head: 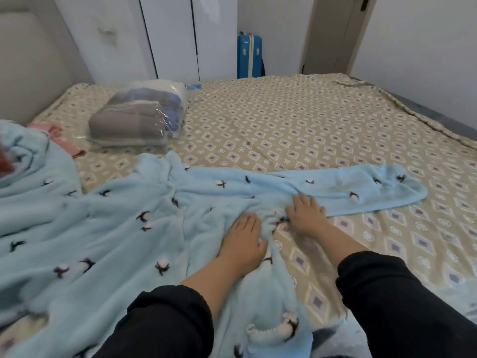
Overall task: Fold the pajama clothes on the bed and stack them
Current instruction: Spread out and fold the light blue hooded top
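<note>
black sleeves (pixel 165 321) sit nearest, bare forearms reaching out of them. fingers of the left hand (pixel 245 239) lie straight and flat on the blue pajama (pixel 124 228), gripping nothing. the right hand (pixel 305 213), just beside it, is spread flat too, and a bunched fold sits between them. from that spot a long limb (pixel 361 187) of the pajama runs right across the bed (pixel 309 120); sleeve or leg, i cannot tell. the rest sprawls left and near, creased, with a frilled cuff (pixel 273 329) by the near edge.

judging by this, the step is smoothing the piece flat before the first fold; nothing is stacked yet. the next move likely calls for pinching the limb's right end and carrying it left over the body, edges matched.

room is good: far and right of the limb the patterned sheet shows wide. far left, a second blue piece (pixel 31 161), a pink cloth (pixel 64 140) and a bagged quilt (pixel 139 117) crowd things, so a stack would fit better far right.
</note>
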`<state>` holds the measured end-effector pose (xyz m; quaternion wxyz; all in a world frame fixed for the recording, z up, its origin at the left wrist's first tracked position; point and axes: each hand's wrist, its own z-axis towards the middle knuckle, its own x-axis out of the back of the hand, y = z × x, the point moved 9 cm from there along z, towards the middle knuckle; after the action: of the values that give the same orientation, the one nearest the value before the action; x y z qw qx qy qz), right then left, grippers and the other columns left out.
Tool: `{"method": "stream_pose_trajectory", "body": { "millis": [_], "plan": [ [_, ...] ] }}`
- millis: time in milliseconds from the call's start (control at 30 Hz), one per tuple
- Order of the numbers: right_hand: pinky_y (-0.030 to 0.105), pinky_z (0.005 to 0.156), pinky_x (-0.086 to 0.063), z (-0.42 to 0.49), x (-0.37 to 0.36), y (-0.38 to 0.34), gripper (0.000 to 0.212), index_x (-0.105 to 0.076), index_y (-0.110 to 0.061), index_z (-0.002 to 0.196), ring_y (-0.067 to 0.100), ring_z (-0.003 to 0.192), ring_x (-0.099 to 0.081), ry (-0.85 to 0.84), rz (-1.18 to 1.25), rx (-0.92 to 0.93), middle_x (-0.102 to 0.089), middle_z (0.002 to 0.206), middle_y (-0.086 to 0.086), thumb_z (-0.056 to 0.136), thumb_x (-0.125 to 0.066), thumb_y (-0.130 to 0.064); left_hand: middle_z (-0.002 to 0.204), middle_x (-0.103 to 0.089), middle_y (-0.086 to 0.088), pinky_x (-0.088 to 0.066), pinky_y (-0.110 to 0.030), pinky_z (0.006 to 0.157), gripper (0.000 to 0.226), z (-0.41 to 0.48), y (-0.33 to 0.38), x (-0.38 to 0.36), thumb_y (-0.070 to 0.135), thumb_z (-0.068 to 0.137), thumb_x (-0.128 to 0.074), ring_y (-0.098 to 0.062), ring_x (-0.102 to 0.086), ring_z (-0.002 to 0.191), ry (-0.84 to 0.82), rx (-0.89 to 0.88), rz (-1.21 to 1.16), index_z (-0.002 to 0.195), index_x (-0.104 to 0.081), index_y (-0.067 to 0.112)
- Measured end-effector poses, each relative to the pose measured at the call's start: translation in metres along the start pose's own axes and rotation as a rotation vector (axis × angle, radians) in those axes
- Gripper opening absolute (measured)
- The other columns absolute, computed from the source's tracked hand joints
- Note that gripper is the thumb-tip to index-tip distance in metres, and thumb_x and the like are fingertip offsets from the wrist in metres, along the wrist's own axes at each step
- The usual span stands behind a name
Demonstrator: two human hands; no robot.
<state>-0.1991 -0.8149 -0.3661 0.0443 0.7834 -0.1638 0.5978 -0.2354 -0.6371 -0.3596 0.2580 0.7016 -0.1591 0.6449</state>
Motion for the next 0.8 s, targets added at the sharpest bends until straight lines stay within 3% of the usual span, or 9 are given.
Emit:
{"method": "stream_pose_trajectory", "body": {
  "millis": [133,300,500,700,800],
  "plan": [
    [0.055,0.115,-0.008,-0.025,0.003,-0.066,0.054,-0.01,-0.016,0.153,0.03,0.147,0.001,-0.005,0.052,0.162,0.004,0.162,0.005,0.103,-0.022,-0.033,0.162,-0.009,-0.006,0.005,-0.043,0.118,0.061,-0.045,-0.033,0.014,0.04,0.101,-0.025,-0.022,0.001,0.149,-0.03,-0.039,0.151,0.153,-0.016,0.009],
    [0.05,0.117,-0.005,-0.058,-0.003,-0.15,0.057,-0.011,-0.017,0.153,0.026,0.148,0.0,0.045,0.144,0.323,0.001,0.162,0.005,0.103,-0.021,-0.043,0.162,-0.01,0.0,0.004,-0.05,0.116,0.052,-0.099,-0.116,0.053,0.035,0.101,-0.026,-0.02,0.003,0.149,0.102,0.109,0.208,0.152,-0.022,0.025],
    [0.047,0.117,-0.003,-0.059,0.003,-0.211,0.059,-0.017,-0.013,0.152,0.024,0.148,0.002,0.131,0.071,0.473,0.002,0.162,0.008,0.102,-0.031,-0.041,0.162,-0.01,-0.001,-0.005,-0.051,0.117,0.053,-0.123,-0.238,0.079,0.036,0.103,-0.022,-0.021,0.001,0.149,0.115,0.452,0.092,0.153,-0.015,0.021],
    [0.046,0.119,-0.006,-0.007,0.044,-0.227,0.06,-0.02,-0.013,0.152,0.022,0.148,-0.005,0.19,0.169,0.458,-0.005,0.161,0.007,0.102,-0.035,-0.042,0.159,-0.014,-0.008,-0.014,-0.051,0.115,0.062,-0.098,-0.326,0.098,0.04,0.1,-0.032,-0.028,-0.006,0.147,0.133,0.665,0.015,0.153,-0.011,0.014],
    [0.044,0.117,-0.016,0.029,0.055,-0.233,0.054,-0.029,-0.01,0.148,0.025,0.145,-0.021,0.149,0.248,0.438,-0.022,0.158,0.009,0.103,-0.03,-0.04,0.156,-0.026,-0.012,-0.028,-0.045,0.112,0.074,-0.08,-0.356,0.088,0.047,0.098,-0.038,-0.031,-0.026,0.142,0.11,0.721,-0.167,0.153,-0.007,0.008]
  ]
}}
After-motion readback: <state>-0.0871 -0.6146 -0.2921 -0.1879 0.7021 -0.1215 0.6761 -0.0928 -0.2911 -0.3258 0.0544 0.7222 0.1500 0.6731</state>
